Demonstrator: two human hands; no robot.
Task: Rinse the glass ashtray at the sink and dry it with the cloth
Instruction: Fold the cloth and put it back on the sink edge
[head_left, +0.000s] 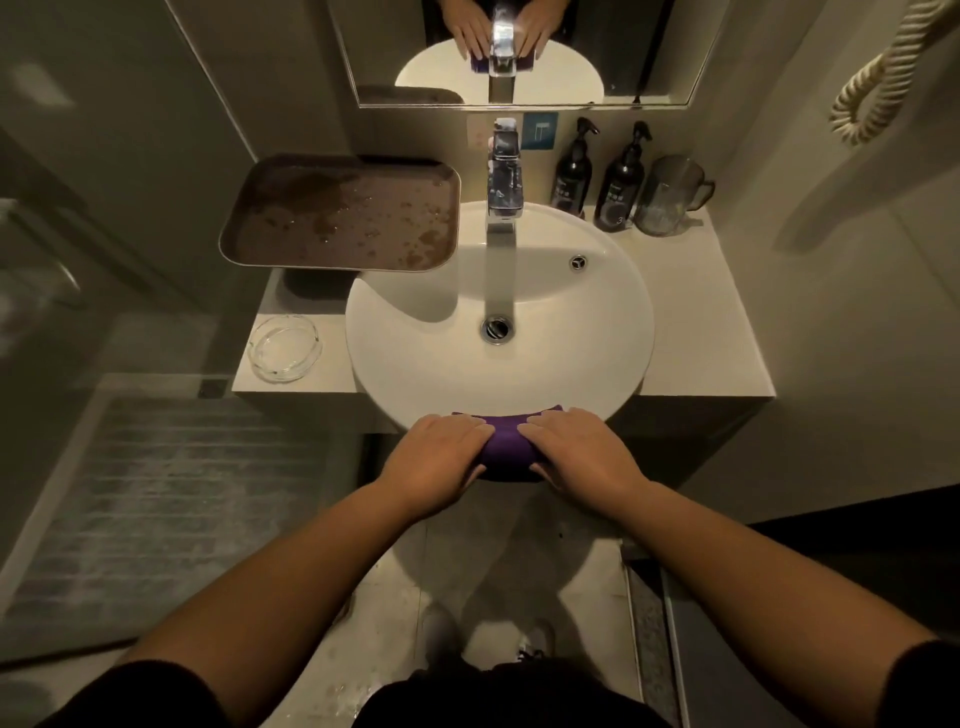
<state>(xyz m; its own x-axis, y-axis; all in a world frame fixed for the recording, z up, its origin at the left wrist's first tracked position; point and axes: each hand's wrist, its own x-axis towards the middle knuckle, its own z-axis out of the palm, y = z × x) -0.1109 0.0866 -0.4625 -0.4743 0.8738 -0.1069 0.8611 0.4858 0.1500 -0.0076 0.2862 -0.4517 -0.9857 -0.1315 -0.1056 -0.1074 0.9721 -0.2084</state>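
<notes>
Left hand (436, 457) and right hand (582, 452) lie flat-fingered on the purple cloth (506, 449), which is draped over the sink's (361, 332) front rim at lower centre. The glass ashtray (284, 348) sits on the bench (701, 338) at middle left, up and left of the hands and nearer the left hand.

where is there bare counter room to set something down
Widest bare patch: the counter right of the basin, in front of the bottles and jug. Left side is crowded by the ashtray and tray. Left hand and right hand rest on the cloth on the front rim.
</notes>
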